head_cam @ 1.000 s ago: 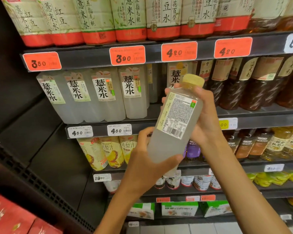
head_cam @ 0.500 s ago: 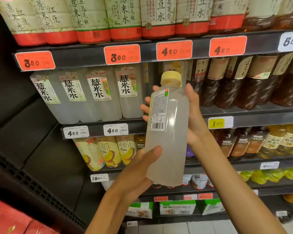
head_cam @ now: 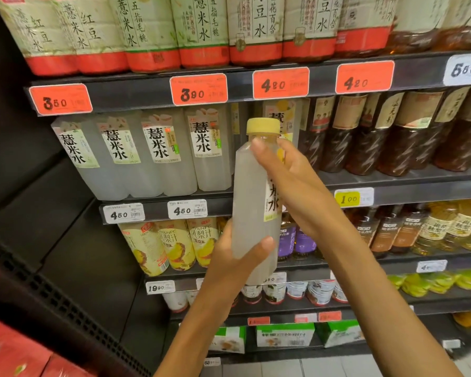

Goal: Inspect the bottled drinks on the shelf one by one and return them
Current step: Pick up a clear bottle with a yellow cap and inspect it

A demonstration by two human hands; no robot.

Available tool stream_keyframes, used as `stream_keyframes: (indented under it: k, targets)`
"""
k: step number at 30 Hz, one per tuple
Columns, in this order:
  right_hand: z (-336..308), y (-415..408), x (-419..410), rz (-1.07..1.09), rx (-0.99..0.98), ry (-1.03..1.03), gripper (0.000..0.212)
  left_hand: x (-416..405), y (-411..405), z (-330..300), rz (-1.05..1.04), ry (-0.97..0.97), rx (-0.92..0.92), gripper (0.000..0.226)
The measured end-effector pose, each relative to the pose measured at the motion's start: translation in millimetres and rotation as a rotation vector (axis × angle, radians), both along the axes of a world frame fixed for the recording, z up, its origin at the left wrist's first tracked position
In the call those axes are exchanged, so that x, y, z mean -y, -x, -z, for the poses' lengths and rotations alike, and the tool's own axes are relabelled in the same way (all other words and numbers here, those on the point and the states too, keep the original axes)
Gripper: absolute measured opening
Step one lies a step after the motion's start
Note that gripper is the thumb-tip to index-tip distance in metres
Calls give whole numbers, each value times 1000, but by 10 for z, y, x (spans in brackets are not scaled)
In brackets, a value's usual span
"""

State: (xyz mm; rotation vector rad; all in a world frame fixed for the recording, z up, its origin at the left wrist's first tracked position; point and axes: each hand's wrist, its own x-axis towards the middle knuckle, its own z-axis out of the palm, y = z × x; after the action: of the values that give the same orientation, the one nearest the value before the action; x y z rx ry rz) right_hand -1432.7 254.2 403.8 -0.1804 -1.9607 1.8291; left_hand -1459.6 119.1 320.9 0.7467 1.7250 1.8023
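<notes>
Holding one tall clear plastic bottle of cloudy pale drink point(head_cam: 252, 213) upright in front of the shelves, yellow screw cap point(head_cam: 263, 126) at the top, long axis running close to vertical. Gripping it at both ends: left hand point(head_cam: 237, 265) clasped around the lower body from below, thumb pressing across the near face; right hand point(head_cam: 291, 183) closed around the upper body and shoulder from the right side, fingertips point(head_cam: 257, 145) reaching across just under the neck. Showing only a strip of the white printed label point(head_cam: 273, 202) past the right hand, at the right edge of the bottle.

Hanging just in front of the second shelf from the top — the dark metal ledge point(head_cam: 392, 183) carrying a row of matching cloudy bottles with black characters point(head_cam: 158, 153) on the left and dark brown tea bottles point(head_cam: 392, 131) on the right. Judging the open slot to lie straight behind and slightly above the held bottle, between those two groups, partly hidden by the bottle itself, so hard to confirm.

Leaning toward the right hand as the one better placed to carry it back — already high on the bottle and closest to the gap. Needing, most likely, a short push forward and a little upward, keeping the bottle upright so the base clears the shelf lip.
</notes>
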Motion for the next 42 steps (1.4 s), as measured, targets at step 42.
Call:
stream_keyframes:
  k: [42]
  targets:
    - [169,686,-382,193,-157,-54,62,-505,901,-289,-205,-184,-165,33]
